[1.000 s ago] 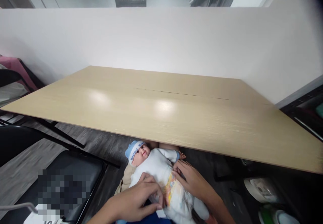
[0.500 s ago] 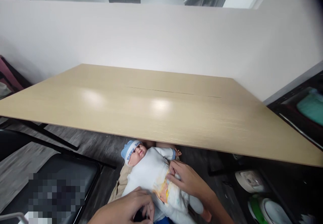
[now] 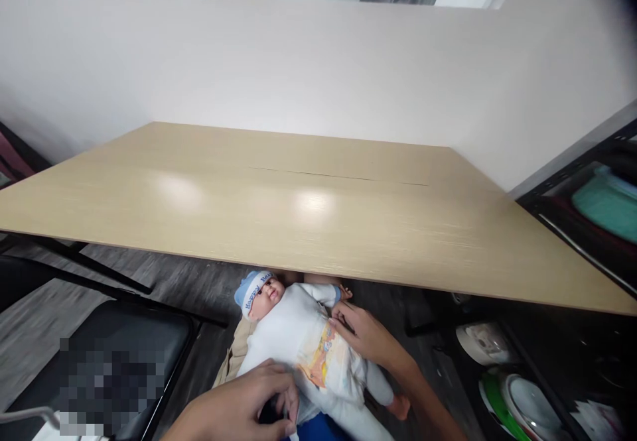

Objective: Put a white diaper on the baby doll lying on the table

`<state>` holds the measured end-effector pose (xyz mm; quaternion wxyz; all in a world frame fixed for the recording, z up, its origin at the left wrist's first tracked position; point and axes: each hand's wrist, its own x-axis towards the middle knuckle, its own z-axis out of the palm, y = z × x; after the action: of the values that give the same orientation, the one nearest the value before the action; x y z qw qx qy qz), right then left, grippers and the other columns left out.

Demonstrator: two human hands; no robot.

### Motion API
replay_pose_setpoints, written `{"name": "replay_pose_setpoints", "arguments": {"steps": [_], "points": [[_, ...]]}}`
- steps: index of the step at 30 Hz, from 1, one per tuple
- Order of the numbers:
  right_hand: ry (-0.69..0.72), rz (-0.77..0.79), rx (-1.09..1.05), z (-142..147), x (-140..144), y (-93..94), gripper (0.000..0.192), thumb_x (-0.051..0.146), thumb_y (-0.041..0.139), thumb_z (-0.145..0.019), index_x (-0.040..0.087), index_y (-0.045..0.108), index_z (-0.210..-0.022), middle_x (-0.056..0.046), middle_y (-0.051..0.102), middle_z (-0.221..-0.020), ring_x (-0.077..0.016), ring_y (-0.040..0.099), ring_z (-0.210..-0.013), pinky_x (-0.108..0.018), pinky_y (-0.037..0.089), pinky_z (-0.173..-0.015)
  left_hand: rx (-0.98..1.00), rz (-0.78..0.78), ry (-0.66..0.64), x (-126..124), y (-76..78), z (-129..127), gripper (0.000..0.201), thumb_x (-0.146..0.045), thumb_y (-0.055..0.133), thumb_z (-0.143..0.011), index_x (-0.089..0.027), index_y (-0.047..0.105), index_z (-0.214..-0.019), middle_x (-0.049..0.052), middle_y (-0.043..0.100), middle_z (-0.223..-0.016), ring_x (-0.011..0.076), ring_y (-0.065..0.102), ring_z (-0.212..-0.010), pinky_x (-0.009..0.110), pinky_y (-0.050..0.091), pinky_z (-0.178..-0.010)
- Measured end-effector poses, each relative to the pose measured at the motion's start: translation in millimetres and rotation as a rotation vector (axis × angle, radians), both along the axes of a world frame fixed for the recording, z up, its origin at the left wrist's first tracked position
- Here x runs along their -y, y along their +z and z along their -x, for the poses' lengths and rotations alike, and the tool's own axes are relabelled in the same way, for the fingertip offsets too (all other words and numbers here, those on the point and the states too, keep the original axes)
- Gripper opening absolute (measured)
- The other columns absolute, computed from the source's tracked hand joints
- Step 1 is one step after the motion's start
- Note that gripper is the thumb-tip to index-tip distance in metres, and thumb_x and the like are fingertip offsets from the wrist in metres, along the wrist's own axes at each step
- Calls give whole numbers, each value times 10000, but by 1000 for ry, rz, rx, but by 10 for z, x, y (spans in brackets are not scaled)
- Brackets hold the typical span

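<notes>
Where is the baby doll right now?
In the head view, the baby doll lies bottom centre, below the wooden table's near edge, between the left hand and right hand.

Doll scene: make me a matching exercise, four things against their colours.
Things:
1. doll's hat
2. doll's suit
3. table
4. chair

Colours:
A. black
B. light wood
C. blue with a white band
D. white

Pairs: 1-C, 2-D, 3-B, 4-A
</notes>
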<state>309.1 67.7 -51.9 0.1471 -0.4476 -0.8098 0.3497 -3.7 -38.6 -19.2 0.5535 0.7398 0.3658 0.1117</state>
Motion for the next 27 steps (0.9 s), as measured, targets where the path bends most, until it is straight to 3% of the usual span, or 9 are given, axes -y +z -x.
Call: {"name": "replay_pose_setpoints", "arguments": {"steps": [5, 9, 13, 16, 18, 21, 23, 25, 27], "points": [[-124, -84, 33, -143, -206, -148, 235, 378, 462, -1110, 233, 598, -986, -11, 678, -911, -197, 653, -851, -324, 490, -806, 72, 3, -47, 4, -18, 45, 146, -251, 756, -871, -233, 738, -1015, 30, 729, -1032, 204, 659, -1003, 303, 540, -920], [-192, -188, 25, 7, -174, -66, 210, 370, 497, -1103, 228, 635, -1032, -62, 692, -1064, -223, 672, -970, -362, 526, -880, 121, -2, -76, -37, 29, 64, 108, -302, 745, -902, -227, 748, -980, 33, 789, -1019, 215, 686, -1008, 312, 540, -927], [83, -239, -31, 420, 70, 196, 224, 317, 621, -1057, 260, 666, -1268, -100, 663, -1358, -266, 615, -1274, -419, 488, -1098, 99, 51, -13, -116, 89, 56, 255, -473, 676, -1013, -226, 705, -1071, 38, 805, -1031, 205, 705, -965, 298, 544, -885], [230, -188, 45, 468, 238, 371, 128, 350, 622, -1062, 250, 698, -1090, -65, 721, -1146, -261, 649, -1111, -411, 510, -1012, 77, 64, 29, -197, 130, 11, 324, -522, 551, -1092, -226, 656, -1173, 21, 790, -955, 182, 700, -869, 278, 535, -828], [238, -113, 94, 262, 337, 452, 314, 394, 519, -1108, 239, 662, -875, -36, 702, -910, -238, 651, -936, -391, 512, -922, 85, 62, 26, -276, 169, -54, 340, -520, 517, -1111, -219, 635, -1218, 8, 781, -875, 168, 680, -785, 268, 523, -792], [164, 122, 89, -234, 495, 490, 540, 482, 353, -1144, 244, 648, -760, -26, 677, -762, -212, 664, -786, -338, 506, -791, 129, -25, -6, -483, 207, -264, 348, -514, 511, -1117, -212, 633, -1239, 14, 785, -868, 163, 664, -770, 271, 522, -794], [28, 295, 127, -495, 604, 436, 585, 532, 306, -1136, 256, 685, -786, -20, 663, -671, -203, 648, -643, -315, 481, -667, 88, -227, 6, -694, 164, -533, 326, -513, 607, -1071, -221, 673, -1199, 49, 787, -1029, 207, 692, -979, 324, 530, -938], [-76, 293, 211, -603, 702, 309, 524, 519, 357, -1109, 263, 703, -810, -43, 718, -697, -228, 684, -646, -320, 463, -640, -34, -455, -56, -934, 37, -916, 372, -496, 778, -950, -218, 702, -1186, 98, 759, -1206, 301, 655, -1223, 447, 482, -1110], [-128, 203, 297, -587, 782, 119, 452, 484, 417, -1072, 271, 720, -814, -81, 792, -808, -270, 745, -737, -331, 459, -645, -225, -568, -215, -1149, -160, -1357, 494, -499, 920, -779, -193, 743, -1124, 149, 765, -1209, 399, 637, -1276, 553, 478, -1114]]}}
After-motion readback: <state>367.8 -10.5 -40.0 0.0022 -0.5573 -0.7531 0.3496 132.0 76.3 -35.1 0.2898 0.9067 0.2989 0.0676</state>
